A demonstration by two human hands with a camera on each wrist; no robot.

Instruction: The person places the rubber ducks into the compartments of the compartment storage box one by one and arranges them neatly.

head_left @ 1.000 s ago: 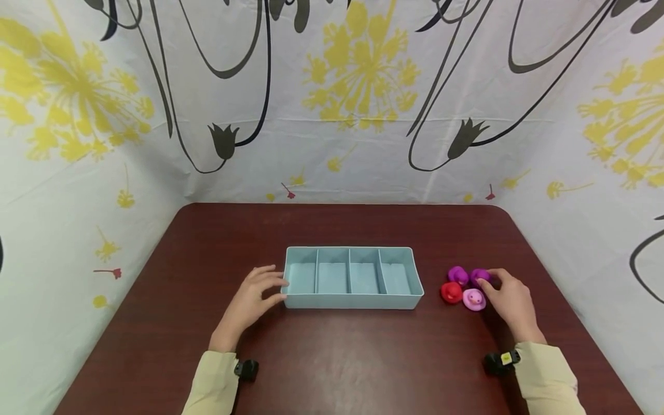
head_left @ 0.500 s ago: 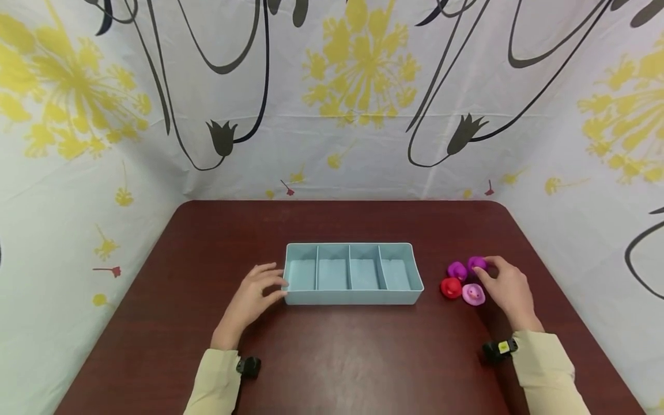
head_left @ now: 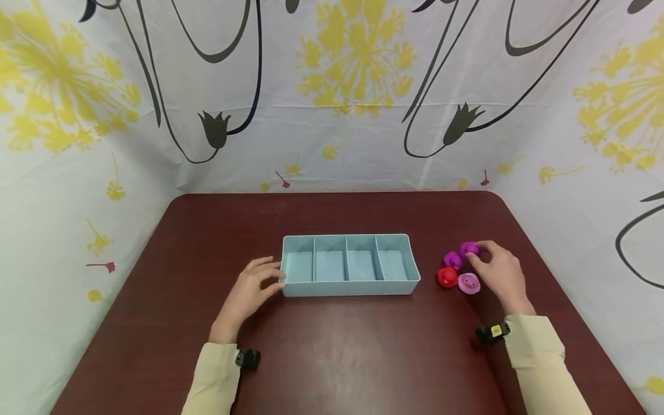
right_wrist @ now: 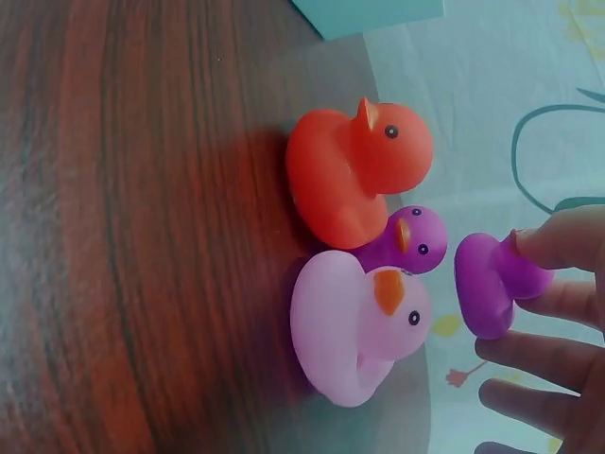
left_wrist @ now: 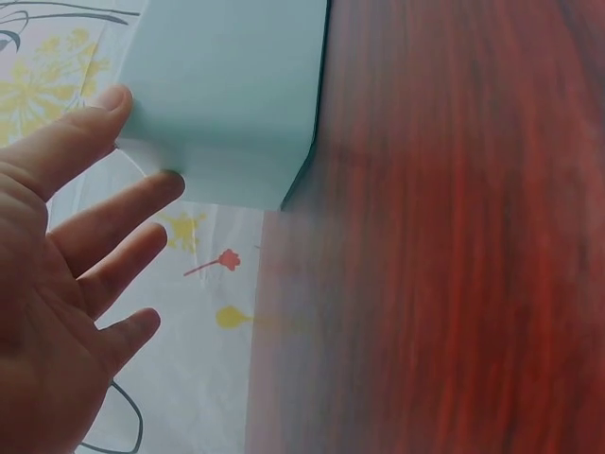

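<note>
My right hand point(head_left: 502, 275) pinches a purple rubber duck point(right_wrist: 484, 284) between thumb and fingertips, raised off the table in the right wrist view. Right below it sit a second purple duck point(head_left: 452, 260), a red rubber duck point(right_wrist: 331, 180) and a pink rubber duck point(right_wrist: 331, 326), grouped closely together. To their left lies a light blue tray point(head_left: 350, 289) divided into compartments, which hold nothing. At the tray's left end is my left hand point(head_left: 249, 294). Its thumb and index fingertips point(left_wrist: 168, 184) touch the tray's end, and the other fingers stand spread and loosely bent.
Everything rests on a dark red-brown wooden table point(head_left: 332, 346). A white cloth point(head_left: 332, 132) with yellow flowers and grey stems hangs behind it and along both sides. Small black cameras point(head_left: 248, 359) are strapped at both wrists.
My right hand has lifted the purple duck slightly away from the others. The left hand stays at the tray's end. The head view has tilted a little downward.
</note>
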